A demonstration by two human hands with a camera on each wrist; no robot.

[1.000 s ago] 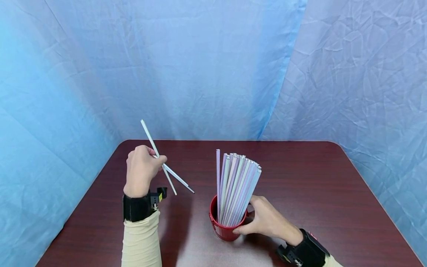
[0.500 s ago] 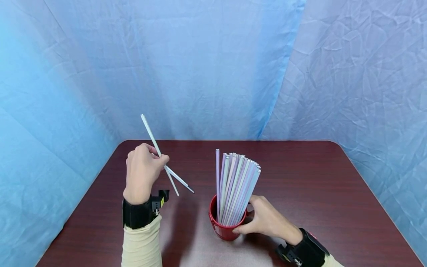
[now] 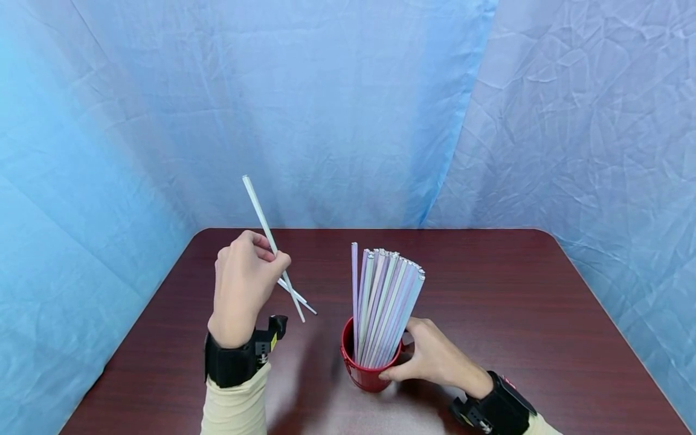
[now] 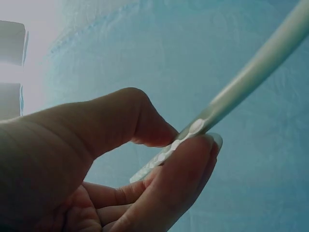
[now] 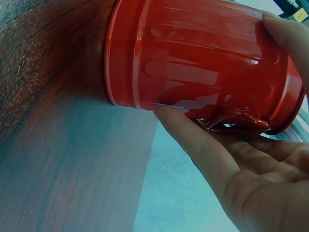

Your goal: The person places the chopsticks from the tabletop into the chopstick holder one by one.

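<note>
My left hand hovers above the table's left side and pinches a white straw between thumb and fingers, the straw tilting up and to the left. The left wrist view shows the same straw pinched at my fingertips. A second white straw lies on the table just right of that hand. A red cup holding several pale straws stands at the front centre. My right hand grips its right side. In the right wrist view my fingers wrap around the cup.
The dark red-brown table has rounded far corners. Wrinkled blue cloth hangs behind it and on both sides. A black wrist strap sits on each forearm.
My left hand has risen a little and shifted right toward the cup, carrying its straw along. The straw on the table, the cup and my right hand have stayed put.
</note>
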